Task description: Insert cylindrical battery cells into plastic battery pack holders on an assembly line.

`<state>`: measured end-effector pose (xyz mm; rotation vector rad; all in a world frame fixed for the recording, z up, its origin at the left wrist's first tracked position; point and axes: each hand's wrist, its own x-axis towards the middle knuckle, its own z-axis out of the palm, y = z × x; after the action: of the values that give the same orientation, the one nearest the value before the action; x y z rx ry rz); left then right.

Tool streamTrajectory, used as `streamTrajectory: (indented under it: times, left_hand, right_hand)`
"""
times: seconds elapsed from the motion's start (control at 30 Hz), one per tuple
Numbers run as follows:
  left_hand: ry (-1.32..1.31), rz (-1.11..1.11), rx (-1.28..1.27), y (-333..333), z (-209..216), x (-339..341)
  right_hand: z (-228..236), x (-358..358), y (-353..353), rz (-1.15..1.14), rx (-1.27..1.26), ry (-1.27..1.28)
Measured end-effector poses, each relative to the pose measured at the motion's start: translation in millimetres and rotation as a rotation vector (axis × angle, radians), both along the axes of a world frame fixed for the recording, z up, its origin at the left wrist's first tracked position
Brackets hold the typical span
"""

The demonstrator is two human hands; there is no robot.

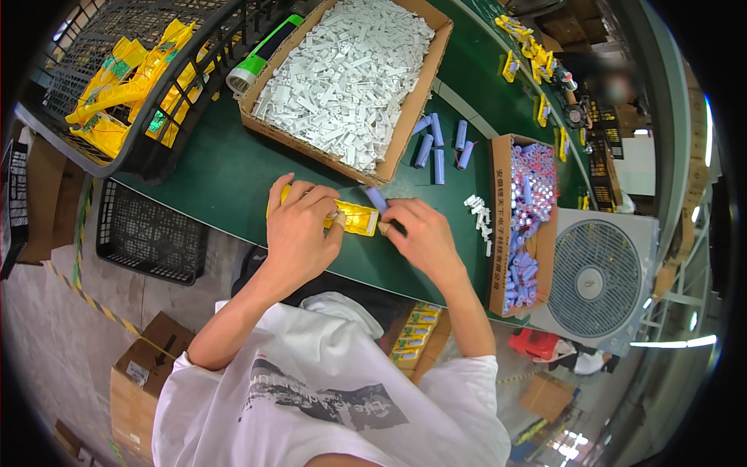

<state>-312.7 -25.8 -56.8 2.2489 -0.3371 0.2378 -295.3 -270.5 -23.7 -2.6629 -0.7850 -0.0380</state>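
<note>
A yellow plastic housing [361,219], long and open on top, lies above the green table in front of me. My left hand [302,222] is wrapped round its left part, the thumb pressing near its middle. At its right end is my right hand [424,235], thumb and fingers pinched together; what they hold, if anything, is too small to make out. A purple cylindrical battery cell [376,199] touches or nearly touches the housing's far edge, close to the right fingertips. Several more purple cells [439,166] lie farther off on the table.
Beyond my hands stands a cardboard box [257,124] of small white parts. Right of it are loose white pieces [480,220], a carton [498,233] of purple cells and a fan [595,276]. A black crate [140,148] with yellow housings and a green flashlight [264,56] are at far left.
</note>
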Motion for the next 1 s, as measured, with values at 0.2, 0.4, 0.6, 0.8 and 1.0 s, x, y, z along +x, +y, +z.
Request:
streamTrajectory:
  times: [0.2,0.4,0.6,0.8,1.0]
  left_hand:
    - [0.035,0.001,-0.054,1.0,0.3,-0.4]
    - [0.077,-0.023,-0.090,4.1,1.8,1.1]
    - [0.103,-0.074,-0.118,8.8,2.6,1.7]
    - [0.092,-0.103,-0.083,16.3,2.8,8.2]
    - [0.133,-0.162,-0.152,29.6,5.5,15.1]
  right_hand:
    - [-3.5,-0.5,5.9,-0.275,0.239,0.321]
    - [-4.9,1.1,6.5,-0.254,0.116,0.236]
    - [-6.7,-23.3,9.6,-0.295,0.562,0.257]
    - [-19.9,-12.8,37.3,-0.093,0.407,0.057]
    - [-20.5,-15.9,41.2,-0.103,0.310,-0.030]
